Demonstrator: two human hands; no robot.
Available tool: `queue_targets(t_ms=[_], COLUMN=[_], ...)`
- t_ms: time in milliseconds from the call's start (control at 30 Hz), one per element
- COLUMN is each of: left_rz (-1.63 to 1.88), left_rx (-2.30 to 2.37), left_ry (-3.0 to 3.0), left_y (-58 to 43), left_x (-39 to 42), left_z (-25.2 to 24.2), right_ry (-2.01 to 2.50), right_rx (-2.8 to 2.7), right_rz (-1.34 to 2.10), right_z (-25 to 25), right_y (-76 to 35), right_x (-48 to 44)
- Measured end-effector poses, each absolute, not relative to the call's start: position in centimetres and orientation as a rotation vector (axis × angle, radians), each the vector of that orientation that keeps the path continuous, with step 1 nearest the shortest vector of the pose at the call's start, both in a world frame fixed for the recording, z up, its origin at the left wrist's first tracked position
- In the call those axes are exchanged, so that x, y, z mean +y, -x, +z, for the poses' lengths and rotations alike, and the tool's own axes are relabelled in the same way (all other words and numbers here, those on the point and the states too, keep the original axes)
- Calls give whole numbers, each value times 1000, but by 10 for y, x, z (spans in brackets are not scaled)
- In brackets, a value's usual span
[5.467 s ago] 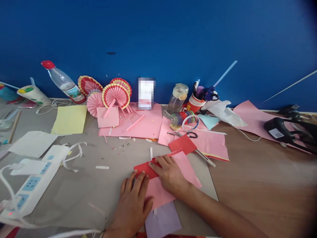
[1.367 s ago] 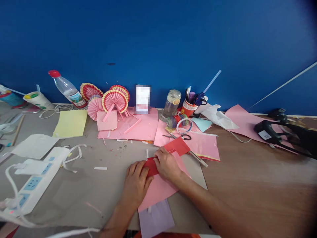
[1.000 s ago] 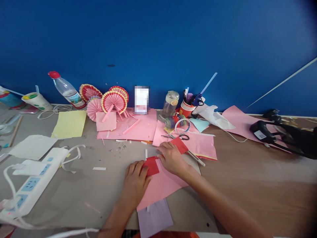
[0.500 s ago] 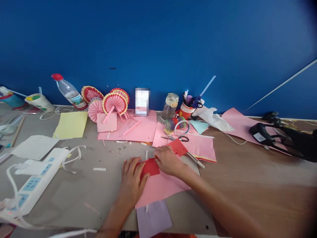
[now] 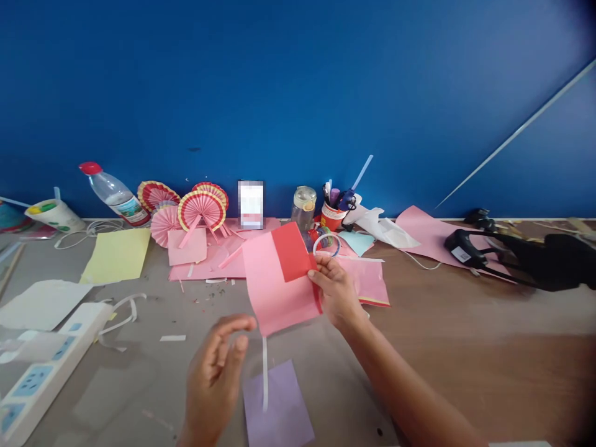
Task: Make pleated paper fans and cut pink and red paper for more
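My right hand (image 5: 339, 287) pinches the right edge of a pink paper sheet (image 5: 274, 298) and lifts it off the table. A red paper rectangle (image 5: 292, 251) lies against the sheet's upper right part, and a red strip shows along the edge by my thumb. To the lower left of the sheet, my left hand (image 5: 218, 366) is empty, its thumb and fingers apart and curved. A white paper strip (image 5: 265, 372) hangs or lies below the sheet, over a purple paper square (image 5: 279, 410) on the table.
Pleated paper fans (image 5: 202, 211) stand at the back near a phone (image 5: 251, 205). A bottle (image 5: 116, 197), a jar (image 5: 303, 208) and a red cup of pens (image 5: 333, 217) line the blue wall. A power strip (image 5: 60, 360) lies left, black headgear (image 5: 465, 242) right.
The pink sheet with the red paper has been raised from the table in my right hand. My left hand has let go and drawn back to the lower left.
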State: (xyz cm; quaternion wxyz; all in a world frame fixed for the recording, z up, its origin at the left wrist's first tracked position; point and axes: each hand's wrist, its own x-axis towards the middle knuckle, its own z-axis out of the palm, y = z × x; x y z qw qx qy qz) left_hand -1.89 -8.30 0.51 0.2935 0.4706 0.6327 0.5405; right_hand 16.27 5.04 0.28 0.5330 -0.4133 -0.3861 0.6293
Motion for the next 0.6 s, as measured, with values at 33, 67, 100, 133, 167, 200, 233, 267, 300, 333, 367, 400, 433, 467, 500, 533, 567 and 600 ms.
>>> queue_targets(t_ms=[33,67,100,133,167,200,233,267,300,333,367,400,433,467,500,533,567,600], left_rz=[1320,1259,1266,1357,1472,1581,1645,1663,1599,1549,1497,1466,1457,1462,1488,1474,1514,1556], left_rx=[1640,1629,1679,1756,1788,1720,1576,1417,1287,1243,1245,1291,1355,1425,1500,1525,1507,1433], left_ry=[-1269,-1236,-1146,-1023,-904,-816,-768,-737,-717,-677,-634,-591,-559,-544,-546,-576,-593,-596], left_y=[19,20,22,26,30,33,36,37,37,35,32,29,26,24,22,21,20,21], left_x=[-82,-79,-75,-69,-62,-55,-49,-43,-37,-32,-28,-23,-17,-11,-4,4,13,22], left_z=[3,-1,-6,-12,-16,-18,-18,-16,-13,-10,-6,-4,-3,-3,-3,-3,-2,-1], right_ry=[921,878,854,842,839,844,856,875,897,917,934,947,961,980,1006,1042,1090,1143], right_rx=[-860,-816,-782,-753,-731,-718,-713,-714,-720,-729,-739,-753,-775,-812,-868,-947,-1043,-1149], right_rz=[1556,1595,1622,1641,1660,1680,1697,1706,1707,1703,1695,1685,1674,1654,1608,1523,1400,1247], right_z=[3,4,4,4,4,3,1,0,-2,-4,-6,-8,-10,-11,-11,-11,-11,-10], right_y=[-161,-159,-158,-157,-156,-155,-154,-152,-149,-145,-142,-138,-136,-135,-136,-140,-147,-157], right_x=[49,47,46,44,42,41,39,38,36,35,34,33,34,35,38,42,48,54])
